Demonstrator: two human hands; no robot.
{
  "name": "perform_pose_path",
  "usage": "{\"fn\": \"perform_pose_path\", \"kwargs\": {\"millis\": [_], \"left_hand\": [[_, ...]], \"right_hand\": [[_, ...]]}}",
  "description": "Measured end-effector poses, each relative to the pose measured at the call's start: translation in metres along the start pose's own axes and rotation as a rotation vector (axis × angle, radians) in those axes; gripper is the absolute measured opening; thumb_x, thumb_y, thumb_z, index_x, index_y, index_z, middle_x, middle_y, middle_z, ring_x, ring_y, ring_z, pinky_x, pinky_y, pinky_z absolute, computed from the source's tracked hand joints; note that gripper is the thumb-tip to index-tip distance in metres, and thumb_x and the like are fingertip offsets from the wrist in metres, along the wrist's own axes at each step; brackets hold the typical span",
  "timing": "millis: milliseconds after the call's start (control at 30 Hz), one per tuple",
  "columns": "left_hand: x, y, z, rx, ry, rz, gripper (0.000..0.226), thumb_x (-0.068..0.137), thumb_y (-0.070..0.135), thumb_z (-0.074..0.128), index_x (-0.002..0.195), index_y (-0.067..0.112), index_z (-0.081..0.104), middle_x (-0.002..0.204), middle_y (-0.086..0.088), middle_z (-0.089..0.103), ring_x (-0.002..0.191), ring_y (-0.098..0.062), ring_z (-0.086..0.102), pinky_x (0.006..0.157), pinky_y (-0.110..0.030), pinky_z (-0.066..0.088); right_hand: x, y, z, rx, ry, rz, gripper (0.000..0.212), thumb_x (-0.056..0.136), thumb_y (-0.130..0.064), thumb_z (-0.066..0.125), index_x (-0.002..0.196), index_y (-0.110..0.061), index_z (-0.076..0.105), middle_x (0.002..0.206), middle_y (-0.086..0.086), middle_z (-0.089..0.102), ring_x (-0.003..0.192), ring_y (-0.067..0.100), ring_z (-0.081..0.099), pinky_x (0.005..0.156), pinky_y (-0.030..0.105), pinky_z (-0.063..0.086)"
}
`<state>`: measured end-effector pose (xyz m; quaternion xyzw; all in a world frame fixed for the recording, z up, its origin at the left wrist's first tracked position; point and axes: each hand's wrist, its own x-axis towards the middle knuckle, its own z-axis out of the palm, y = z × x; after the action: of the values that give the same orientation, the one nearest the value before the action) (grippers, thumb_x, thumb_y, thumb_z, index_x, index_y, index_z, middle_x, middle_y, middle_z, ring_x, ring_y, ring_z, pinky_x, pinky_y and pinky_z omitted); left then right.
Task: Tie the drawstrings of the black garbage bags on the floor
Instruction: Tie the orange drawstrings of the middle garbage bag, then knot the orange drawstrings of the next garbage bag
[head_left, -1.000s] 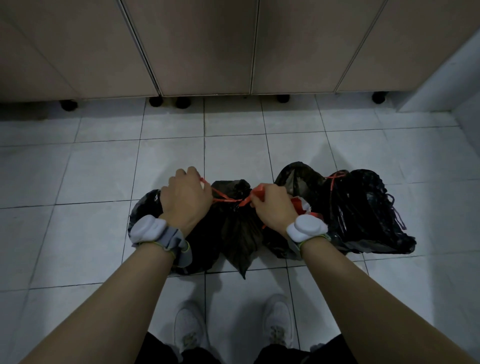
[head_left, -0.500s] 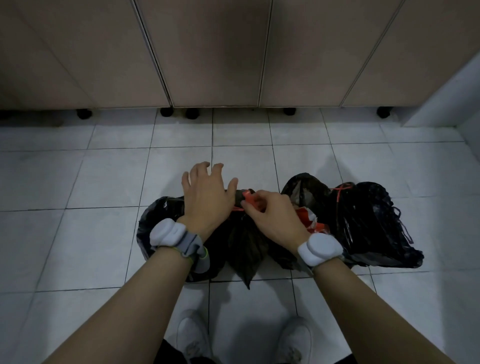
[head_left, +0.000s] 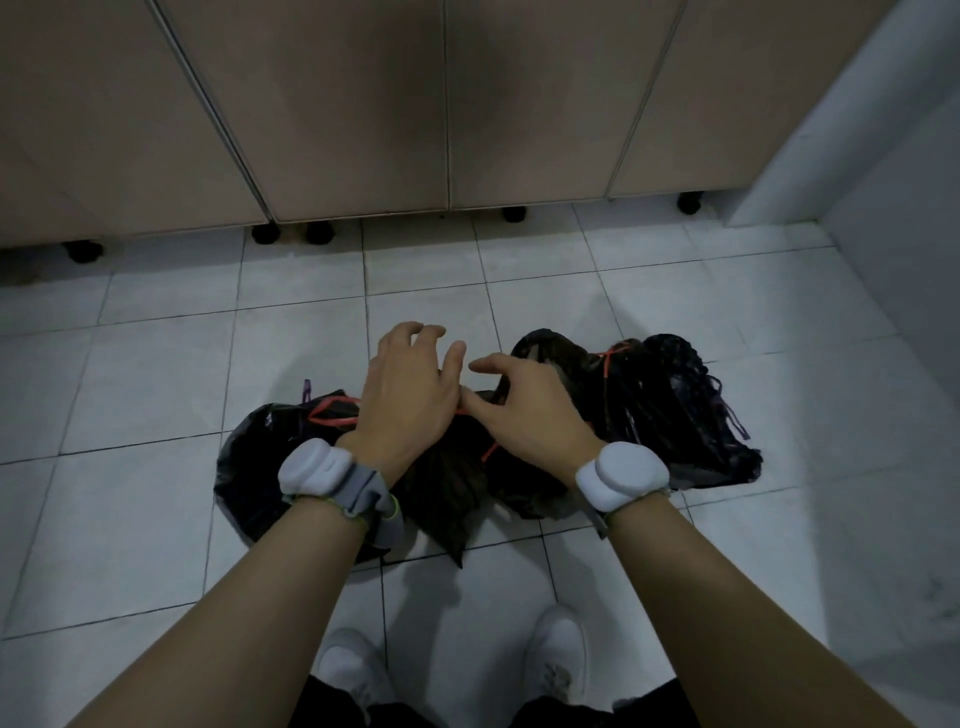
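Looking down from head view: two black garbage bags on white tile floor (head_left: 156, 395), just in front of cabinet doors (head_left: 363, 104). Left bag (head_left: 249, 467) under both hands, red drawstring (head_left: 332, 410) showing beside left wrist. Right bag (head_left: 660, 410) already cinched with red tie (head_left: 608, 358). Left hand (head_left: 408, 395) loosely curled over bag top, gripping nothing visible. Right hand (head_left: 530, 410) thumb and fingers pinching toward drawstring at bag neck; actual grip cannot tell. White wristbands (head_left: 623, 475) on both wrists. White shoes (head_left: 353, 670) at bottom edge.
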<state>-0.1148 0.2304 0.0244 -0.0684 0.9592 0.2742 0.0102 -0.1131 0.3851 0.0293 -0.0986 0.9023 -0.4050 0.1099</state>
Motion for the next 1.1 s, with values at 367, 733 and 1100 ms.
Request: {"fn": "perform_pose_path", "kwargs": {"millis": [367, 733, 1100], "left_hand": [[-0.008, 0.041, 0.035, 0.047, -0.148, 0.187, 0.037, 0.106, 0.031, 0.044, 0.137, 0.015, 0.059, 0.128, -0.009, 0.064, 0.116, -0.030, 0.062, 0.095, -0.044, 0.052], [-0.011, 0.061, 0.069, 0.142, -0.350, 0.270, 0.027, 0.106, 0.023, 0.042, 0.111, 0.012, 0.066, 0.103, -0.011, 0.070, 0.090, -0.031, 0.066, 0.079, -0.040, 0.055], [-0.003, 0.030, 0.085, 0.172, -0.446, 0.228, 0.023, 0.107, 0.026, 0.043, 0.105, 0.007, 0.056, 0.088, -0.012, 0.064, 0.071, -0.031, 0.062, 0.064, -0.041, 0.051]], "right_hand": [[-0.031, 0.058, -0.062, 0.075, 0.208, 0.185, 0.031, 0.098, -0.030, 0.061, 0.119, -0.010, 0.072, 0.114, 0.002, 0.075, 0.104, 0.009, 0.067, 0.090, 0.017, 0.049], [-0.025, 0.117, -0.070, 0.063, 0.303, 0.422, 0.030, 0.099, -0.014, 0.052, 0.123, -0.004, 0.068, 0.115, 0.015, 0.072, 0.108, 0.027, 0.068, 0.082, 0.015, 0.043], [-0.010, 0.136, -0.048, 0.001, 0.192, 0.562, 0.044, 0.102, -0.012, 0.048, 0.145, -0.001, 0.047, 0.143, 0.020, 0.055, 0.132, 0.036, 0.053, 0.109, 0.045, 0.045]]}}
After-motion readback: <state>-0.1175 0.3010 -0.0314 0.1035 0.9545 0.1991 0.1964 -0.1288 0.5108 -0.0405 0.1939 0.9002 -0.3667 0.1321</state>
